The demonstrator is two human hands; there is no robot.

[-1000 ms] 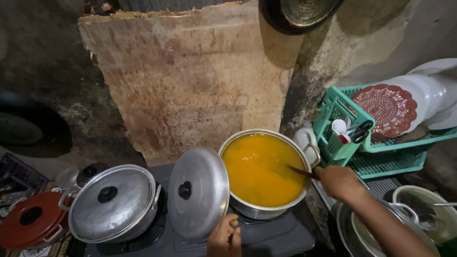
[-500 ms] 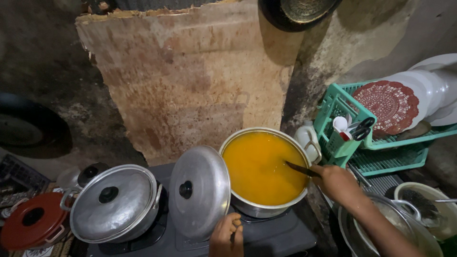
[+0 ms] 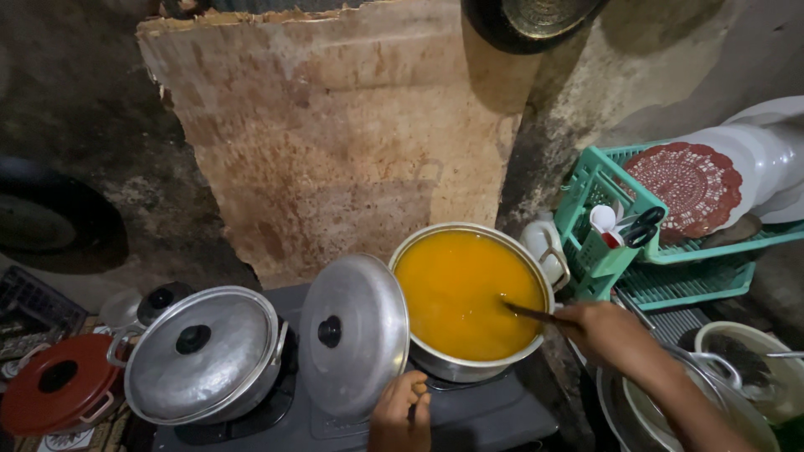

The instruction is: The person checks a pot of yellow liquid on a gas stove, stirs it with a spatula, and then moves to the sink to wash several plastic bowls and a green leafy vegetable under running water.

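A large metal pot (image 3: 456,364) on the stove holds orange-yellow liquid (image 3: 465,289). My right hand (image 3: 607,331) grips a dark spoon handle (image 3: 536,315) whose end dips into the liquid at the pot's right side. My left hand (image 3: 402,414) holds the lower rim of a round metal lid (image 3: 356,335), which stands tilted on edge between the two pots, its black knob facing me. To the left a second metal pot (image 3: 205,356) sits covered with its own lid.
A dark gas stove (image 3: 469,427) carries both pots. A red lidded pot (image 3: 54,393) is at the far left. A green plastic rack (image 3: 615,230) with utensils and a red patterned plate stands right. Bowls (image 3: 737,368) lie at the lower right. A stained board (image 3: 335,125) leans behind.
The view has shifted slightly. My right hand with the spoon has moved a little within the liquid. My left hand still holds the tilted lid.
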